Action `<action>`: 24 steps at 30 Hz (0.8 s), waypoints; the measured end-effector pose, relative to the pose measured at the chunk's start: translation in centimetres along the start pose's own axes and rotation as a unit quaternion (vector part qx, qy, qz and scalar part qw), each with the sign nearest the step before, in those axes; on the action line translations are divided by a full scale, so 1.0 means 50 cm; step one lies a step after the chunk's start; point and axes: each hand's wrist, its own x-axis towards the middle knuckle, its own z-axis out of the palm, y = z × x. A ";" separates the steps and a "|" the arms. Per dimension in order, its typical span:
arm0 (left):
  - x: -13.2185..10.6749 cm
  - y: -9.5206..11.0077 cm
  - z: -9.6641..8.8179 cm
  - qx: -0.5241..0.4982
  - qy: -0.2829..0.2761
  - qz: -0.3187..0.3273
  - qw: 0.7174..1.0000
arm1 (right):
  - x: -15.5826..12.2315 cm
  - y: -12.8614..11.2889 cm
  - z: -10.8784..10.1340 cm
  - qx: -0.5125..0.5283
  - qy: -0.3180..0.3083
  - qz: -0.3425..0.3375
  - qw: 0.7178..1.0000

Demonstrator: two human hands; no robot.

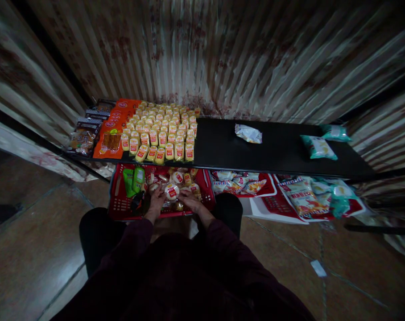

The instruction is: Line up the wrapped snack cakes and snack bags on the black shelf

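Observation:
Both my hands reach into a red basket [118, 205] on the floor in front of my knees. My left hand [157, 199] and my right hand [189, 199] close from either side on a small round wrapped snack with a red label [172, 191]. More of the same small packets [178, 177] lie loose in the basket, with green packets [134, 179] at its left. Above it, a black shelf [222, 142] carries several rows of yellow wrapped snacks [162, 133].
Orange packs [113, 129] and dark packs [85, 133] lie at the shelf's left end. A white bag [248, 133] and teal bags [319, 147] lie on its right. Red trays with snack bags [303, 198] sit below right. A corrugated wall stands behind.

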 end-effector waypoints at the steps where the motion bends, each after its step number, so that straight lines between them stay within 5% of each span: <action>1: 0.000 0.000 0.000 -0.002 0.000 -0.005 1.000 | -0.003 -0.005 -0.001 0.010 -0.012 -0.006 1.000; 12: -0.010 0.011 0.002 0.019 -0.027 -0.028 0.999 | -0.002 -0.003 0.005 -0.016 0.025 0.038 0.999; 24: -0.011 0.007 0.008 0.112 -0.024 0.069 0.991 | 0.008 0.012 0.006 -0.018 -0.016 0.043 0.999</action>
